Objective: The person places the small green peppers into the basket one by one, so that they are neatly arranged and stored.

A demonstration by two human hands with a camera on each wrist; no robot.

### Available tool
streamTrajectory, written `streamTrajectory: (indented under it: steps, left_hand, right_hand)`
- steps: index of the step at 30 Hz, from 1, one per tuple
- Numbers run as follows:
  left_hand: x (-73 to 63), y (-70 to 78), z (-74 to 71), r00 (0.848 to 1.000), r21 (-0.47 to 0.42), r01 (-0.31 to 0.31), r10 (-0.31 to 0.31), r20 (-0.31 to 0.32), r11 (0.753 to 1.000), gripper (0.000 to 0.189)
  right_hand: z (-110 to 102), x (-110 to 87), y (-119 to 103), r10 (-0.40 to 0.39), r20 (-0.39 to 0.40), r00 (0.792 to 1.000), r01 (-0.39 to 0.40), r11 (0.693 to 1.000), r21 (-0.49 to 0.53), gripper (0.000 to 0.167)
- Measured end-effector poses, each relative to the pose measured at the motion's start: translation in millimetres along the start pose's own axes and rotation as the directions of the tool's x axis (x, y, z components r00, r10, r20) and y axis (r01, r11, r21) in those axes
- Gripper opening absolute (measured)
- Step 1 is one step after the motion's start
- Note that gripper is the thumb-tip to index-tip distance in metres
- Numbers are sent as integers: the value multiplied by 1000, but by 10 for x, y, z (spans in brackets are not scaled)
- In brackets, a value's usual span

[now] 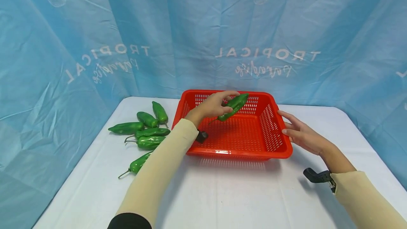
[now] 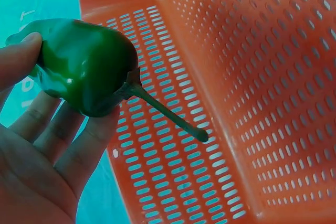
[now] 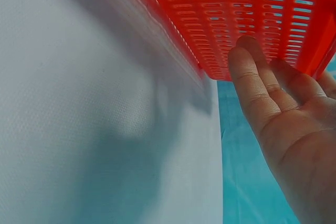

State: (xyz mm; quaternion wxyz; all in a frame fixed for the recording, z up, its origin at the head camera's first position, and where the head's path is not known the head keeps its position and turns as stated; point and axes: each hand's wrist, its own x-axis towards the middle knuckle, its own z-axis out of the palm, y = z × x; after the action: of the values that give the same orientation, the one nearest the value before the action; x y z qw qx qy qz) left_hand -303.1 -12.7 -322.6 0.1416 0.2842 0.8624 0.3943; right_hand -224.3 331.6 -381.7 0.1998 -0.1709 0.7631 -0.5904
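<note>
A green chili pepper is gripped in my left hand, raised over a red perforated plastic basket. In the left wrist view the thumb and fingers pinch the pepper from both sides, and its stem points toward the basket's wall. My right hand touches the basket's right side from outside. The right wrist view shows nearly straight fingers resting against the slotted wall. Its contact at the rim is partly hidden there. I see no pepper on the visible basket floor.
Several green peppers lie on the white-covered table, left of the basket; my left sleeve hides part of the nearest one. A blue printed curtain hangs behind and along both sides. Both wrists wear small black cameras.
</note>
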Motion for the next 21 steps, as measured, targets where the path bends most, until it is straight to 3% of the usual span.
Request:
streamTrajectory:
  steps: [8, 21]
  left_hand:
    - [43, -4, 47, 1000, -4, -14, 14, -9, 1000, 57]
    - [166, -108, 158, 1000, -145, -13, 12, -12, 989, 56]
  right_hand:
    - [-3, -2, -4, 1, 7, 1000, -1, 1000, 12, 71]
    - [5, 0, -7, 2, 5, 1000, -2, 1000, 3, 70]
